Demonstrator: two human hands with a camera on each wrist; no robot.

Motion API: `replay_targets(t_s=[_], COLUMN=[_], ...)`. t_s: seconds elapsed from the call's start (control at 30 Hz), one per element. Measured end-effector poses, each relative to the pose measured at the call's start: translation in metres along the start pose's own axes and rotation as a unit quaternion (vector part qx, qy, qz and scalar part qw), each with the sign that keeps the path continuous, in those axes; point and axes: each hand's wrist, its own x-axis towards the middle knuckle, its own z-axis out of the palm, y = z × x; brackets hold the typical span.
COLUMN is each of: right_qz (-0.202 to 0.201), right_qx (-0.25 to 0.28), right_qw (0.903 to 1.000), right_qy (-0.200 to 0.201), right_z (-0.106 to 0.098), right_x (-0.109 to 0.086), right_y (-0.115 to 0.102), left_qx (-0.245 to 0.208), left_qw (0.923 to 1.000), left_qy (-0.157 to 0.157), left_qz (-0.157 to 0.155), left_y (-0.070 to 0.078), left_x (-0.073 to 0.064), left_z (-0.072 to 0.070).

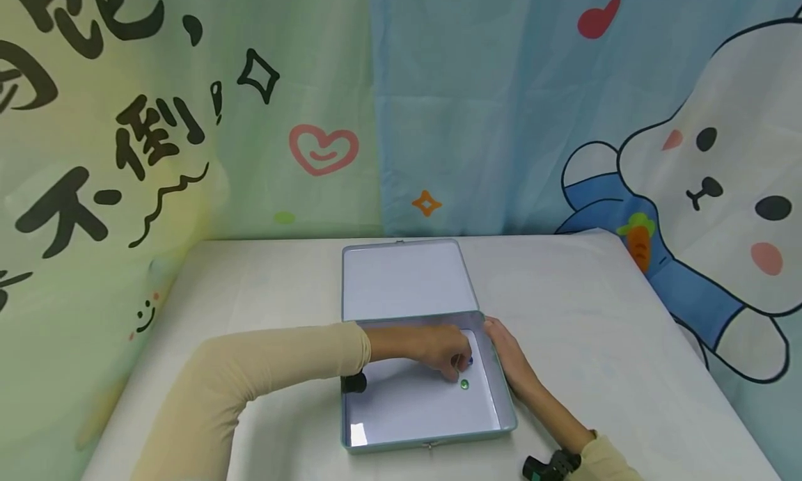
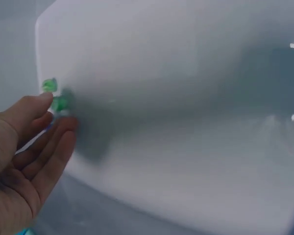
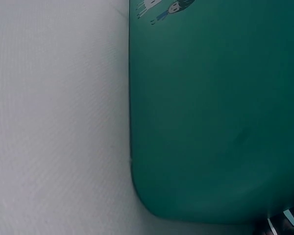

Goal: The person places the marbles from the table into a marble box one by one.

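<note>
A shallow tin box [image 1: 432, 436] lies on the table with its lid [image 1: 409, 280] folded back. Over its pale floor, my left hand [image 1: 441, 349] has curled fingers; in the left wrist view the left hand [image 2: 29, 161] seems to pinch a small green bead [image 2: 60, 103] at the fingertips. Beside it on the floor rests another green bead [image 1: 464, 384], and a blue bead [image 1: 470, 360] shows close to the fingers. Against the box's right wall lies my right hand [image 1: 516, 363], fingers stretched along the rim. The right wrist view shows the box's green outer side [image 3: 215, 117].
The white tablecloth [image 1: 595, 328] surrounds the box. A printed curtain [image 1: 451, 105] hangs behind the table's far edge. Under the left sleeve, a black wrist camera [image 1: 354, 382] sits over the box's left wall; another camera [image 1: 551, 465] is on the right wrist.
</note>
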Motion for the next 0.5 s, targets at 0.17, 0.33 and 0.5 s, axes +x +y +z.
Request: replay_targets(t_s=[0.17,0.33,0.5], right_qz=[0.0,-0.009,-0.012], right_qx=[0.001,-0.004,-0.017], right_qw=[1.0,0.9999,0.9998], right_qy=[0.004,0.004,0.006], right_z=[-0.001,0.001,0.001], right_x=[-0.001,-0.001,-0.001], right_y=[-0.001,-0.001,0.001], left_qx=[-0.017,-0.067,-0.099], left_qw=[0.9997,0.9948,0.977], left_qy=[0.013,0.077,0.189], left_qz=[-0.012,-0.003,-0.006], left_y=[0.005,-0.001,-0.023], left_x=[-0.018,-0.057,-0.106], left_z=[-0.029,-0.061,-0.084])
